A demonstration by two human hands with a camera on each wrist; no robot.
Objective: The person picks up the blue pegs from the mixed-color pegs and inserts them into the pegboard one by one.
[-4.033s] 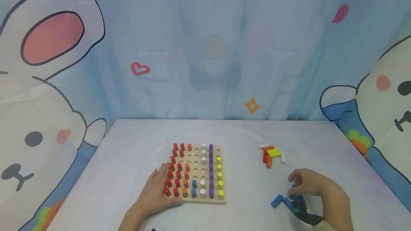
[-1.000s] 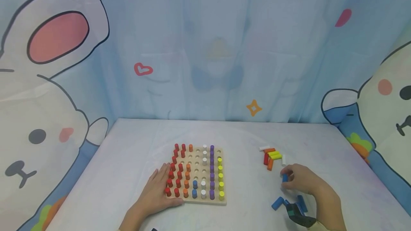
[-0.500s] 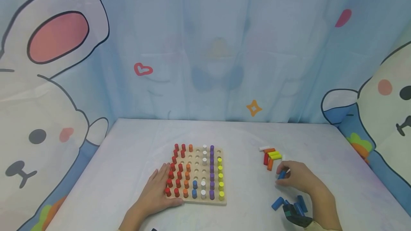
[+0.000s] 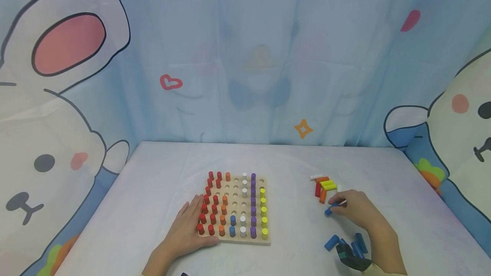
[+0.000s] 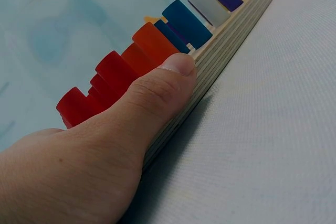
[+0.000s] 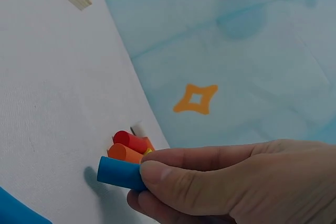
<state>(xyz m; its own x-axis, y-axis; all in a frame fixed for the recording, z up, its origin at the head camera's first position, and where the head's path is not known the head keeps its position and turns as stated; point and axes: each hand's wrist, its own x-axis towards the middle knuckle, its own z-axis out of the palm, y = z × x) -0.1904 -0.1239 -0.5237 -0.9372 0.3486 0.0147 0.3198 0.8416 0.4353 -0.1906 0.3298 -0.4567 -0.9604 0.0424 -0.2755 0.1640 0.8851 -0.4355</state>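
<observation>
A wooden pegboard (image 4: 267,208) holds rows of red, orange, blue, white, purple and yellow pegs, with bare holes among them. My left hand (image 4: 186,229) rests at its near left corner, fingers straight along the left side and thumb (image 5: 163,87) against the front edge. Between thumb and fingertips my right hand (image 4: 356,208) pinches a blue peg (image 6: 119,171), held lengthwise with one end sticking out. The peg hangs over the table, casting a shadow. Beyond it lies a small pile of loose pegs, among them an orange peg (image 6: 123,152) and a red peg (image 6: 129,140).
Several more blue pegs (image 4: 331,242) lie near the right wrist, partly covered by the dark wrist device (image 4: 350,259). The loose pile also has yellow pegs (image 4: 327,184) and a white peg (image 4: 316,177). A printed curtain (image 4: 261,54) hangs behind the white table (image 4: 172,161).
My right hand has taken a blue peg from the blue group and moved it up and left, toward the mixed pile. Its held angle has turned. My left hand stays on the board.
</observation>
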